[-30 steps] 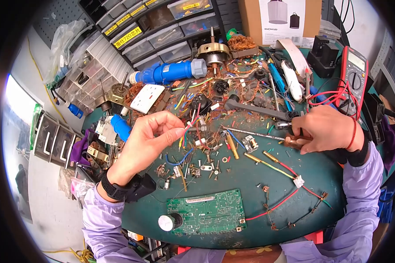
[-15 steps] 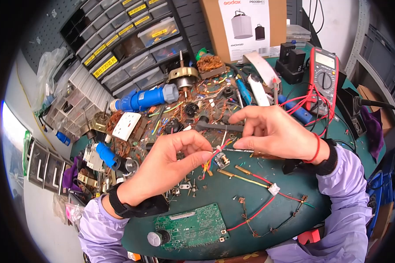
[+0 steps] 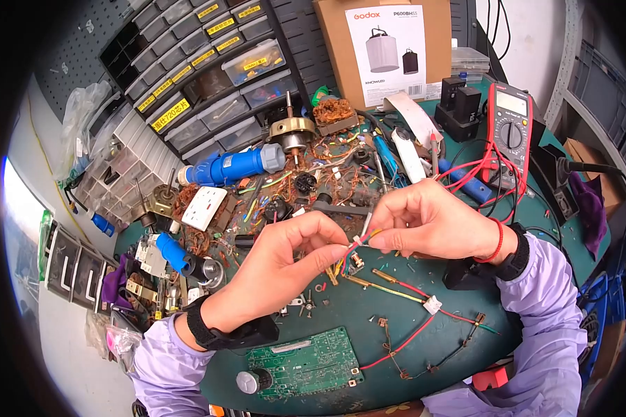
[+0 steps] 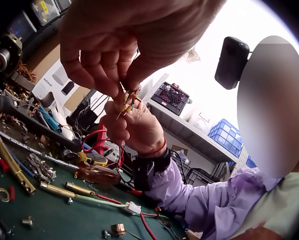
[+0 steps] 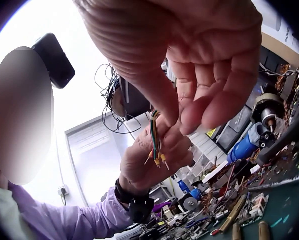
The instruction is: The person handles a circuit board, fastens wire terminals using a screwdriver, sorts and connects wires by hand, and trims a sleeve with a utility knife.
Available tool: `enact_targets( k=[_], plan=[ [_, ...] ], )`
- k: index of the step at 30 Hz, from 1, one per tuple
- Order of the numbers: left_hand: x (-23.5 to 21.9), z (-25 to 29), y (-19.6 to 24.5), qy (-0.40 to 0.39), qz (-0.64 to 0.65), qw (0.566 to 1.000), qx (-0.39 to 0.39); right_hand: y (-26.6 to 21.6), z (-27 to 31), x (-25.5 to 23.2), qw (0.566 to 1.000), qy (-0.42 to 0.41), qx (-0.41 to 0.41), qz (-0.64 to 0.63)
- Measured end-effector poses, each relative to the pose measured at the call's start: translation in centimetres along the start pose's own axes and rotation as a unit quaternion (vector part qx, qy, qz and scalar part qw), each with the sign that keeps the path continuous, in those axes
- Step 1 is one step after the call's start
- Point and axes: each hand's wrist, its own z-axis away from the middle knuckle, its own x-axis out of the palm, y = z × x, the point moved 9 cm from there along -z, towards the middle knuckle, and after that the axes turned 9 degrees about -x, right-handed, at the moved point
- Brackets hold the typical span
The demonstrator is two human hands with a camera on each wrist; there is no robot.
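Observation:
A small bundle of coloured wires (image 3: pixel 358 242) with a white tie round it spans the gap between the two hands above the bench. My left hand (image 3: pixel 289 254) pinches one side of it between thumb and forefinger. From the other side, my right hand (image 3: pixel 435 221) pinches the bundle near the tie. Yellow-sleeved wire ends (image 5: pixel 159 161) hang below the fingertips in the right wrist view. Under the hands lies a screwdriver with a brown handle (image 4: pixel 97 174). Close by are brass pins (image 4: pixel 54 189) joined to red and green wires with a white connector (image 3: pixel 432 304).
A green circuit board (image 3: pixel 302 361) lies near the front edge. Behind the hands are scrap wires, a blue plug (image 3: pixel 233 164) and a white socket plate (image 3: pixel 204 208). A red multimeter (image 3: pixel 509 132) stands at back right, beside a carton (image 3: pixel 382 55). Drawers (image 3: pixel 202 76) rise at the back.
My right hand has let go of the screwdriver and moved left to pinch the wire bundle. My left hand, with the bundle, has come forward and right. The head view has shifted.

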Motion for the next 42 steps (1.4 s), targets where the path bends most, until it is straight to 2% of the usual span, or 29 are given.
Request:
enact_targets(
  k=[1,3,5,7,9,13,16,20,22,24,26,28,31,33,40,42],
  plan=[
    [0.1,0.1,0.5,0.007,-0.048,0.998,0.031,0.3,0.1,-0.1,1.0,0.002,0.013,0.008],
    [0.1,0.2,0.5,0.014,-0.044,0.999,0.026,0.6,0.2,-0.4,1.0,0.002,0.025,0.017],
    [-0.2,0.4,0.6,0.022,-0.04,0.999,0.02,0.3,0.2,-1.8,0.994,0.06,-0.007,0.087],
    [-0.5,0.7,0.9,0.038,-0.141,0.989,0.016,0.2,0.3,-2.3,0.99,0.068,-0.021,0.125],
    [-0.6,1.0,0.9,0.043,-0.146,0.988,0.035,-0.7,0.3,-2.7,0.978,0.086,-0.036,0.185],
    [-0.9,1.6,1.4,0.054,-0.191,0.976,0.083,-0.9,0.4,-3.7,0.978,0.127,-0.021,0.162],
    [-1.6,1.8,0.4,0.071,-0.177,0.98,0.053,-1.1,0.5,-4.5,0.978,0.156,-0.006,0.138],
    [-2.0,2.0,0.2,0.073,-0.178,0.98,0.047,-0.9,0.5,-5.5,0.967,0.172,0.009,0.189],
    [-2.0,1.9,-0.2,0.066,-0.176,0.982,0.01,-0.3,0.5,-5.7,0.965,0.174,0.027,0.192],
    [-2.0,1.9,0.0,0.069,-0.191,0.979,0.019,0.6,0.6,-6.1,0.959,0.175,0.065,0.213],
    [-1.9,1.9,0.1,0.072,-0.207,0.975,0.028,0.8,0.6,-6.4,0.955,0.171,0.068,0.233],
    [-1.5,2.3,1.3,0.087,-0.252,0.957,0.114,0.8,0.5,-6.4,0.951,0.165,0.07,0.252],
    [-1.2,2.3,1.6,0.085,-0.271,0.952,0.116,0.6,0.4,-6.0,0.956,0.159,0.038,0.244],
    [-1.2,2.3,1.6,0.084,-0.271,0.952,0.118,-0.8,0.4,-5.8,0.934,0.169,-0.048,0.31],
    [-0.8,2.1,2.0,0.081,-0.271,0.951,0.124,-0.9,0.4,-3.6,0.957,0.104,-0.008,0.271],
    [-0.5,2.1,2.1,0.075,-0.27,0.952,0.126,-2.5,0.3,-2.1,0.957,0.078,-0.089,0.266]
  ],
)
